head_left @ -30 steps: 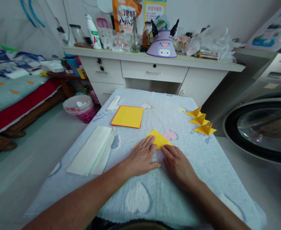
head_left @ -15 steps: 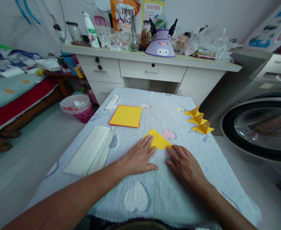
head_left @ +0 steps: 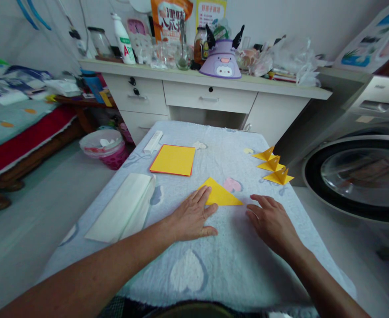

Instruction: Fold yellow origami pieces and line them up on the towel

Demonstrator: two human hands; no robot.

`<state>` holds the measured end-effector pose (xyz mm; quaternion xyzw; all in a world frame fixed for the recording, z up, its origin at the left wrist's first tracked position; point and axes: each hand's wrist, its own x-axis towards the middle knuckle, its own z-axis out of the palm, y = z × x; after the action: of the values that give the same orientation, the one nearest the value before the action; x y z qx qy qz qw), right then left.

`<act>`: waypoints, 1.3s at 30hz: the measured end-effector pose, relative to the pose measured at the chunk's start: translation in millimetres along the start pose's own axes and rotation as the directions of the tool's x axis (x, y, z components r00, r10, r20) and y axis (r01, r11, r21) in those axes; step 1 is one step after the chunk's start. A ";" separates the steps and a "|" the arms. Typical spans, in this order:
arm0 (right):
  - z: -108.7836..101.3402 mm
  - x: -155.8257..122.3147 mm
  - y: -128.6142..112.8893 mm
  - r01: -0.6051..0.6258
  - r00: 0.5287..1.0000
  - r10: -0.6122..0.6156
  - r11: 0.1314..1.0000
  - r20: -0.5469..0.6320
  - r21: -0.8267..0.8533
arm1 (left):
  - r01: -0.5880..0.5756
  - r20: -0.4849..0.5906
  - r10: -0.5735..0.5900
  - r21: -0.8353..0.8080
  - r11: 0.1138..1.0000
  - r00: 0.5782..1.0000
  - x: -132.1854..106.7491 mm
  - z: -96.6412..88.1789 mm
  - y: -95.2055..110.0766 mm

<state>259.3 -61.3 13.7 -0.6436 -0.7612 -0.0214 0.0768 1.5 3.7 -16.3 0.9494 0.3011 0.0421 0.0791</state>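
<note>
A yellow paper folded into a triangle lies flat on the pale blue cloth of the table. My left hand rests flat and open, its fingertips pressing the triangle's left part. My right hand lies open on the cloth just right of the triangle, clear of the paper. Farther back sits a stack of yellow square sheets. Three folded yellow paper pieces stand in a row at the right edge.
A folded white cloth lies on the table's left side, a white stick-shaped item beyond it. Behind stand a cluttered white desk, a pink bin, a bed to the left and a washing machine to the right.
My right hand has slid rightward off the yellow triangle and now lies on the bare cloth. My left hand stays on the paper's left part.
</note>
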 end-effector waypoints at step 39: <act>51.5 59.2 -57.8 0.208 0.977 -0.140 0.778 -0.160 0.593 | 0.243 -0.153 -0.222 0.134 0.961 0.963 -73.1 -13.2 -16.4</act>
<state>188.4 -6.5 -24.7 -0.5098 -0.7788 0.1820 0.3170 -69.0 -23.7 -8.6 0.9055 0.4177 0.0745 -0.0095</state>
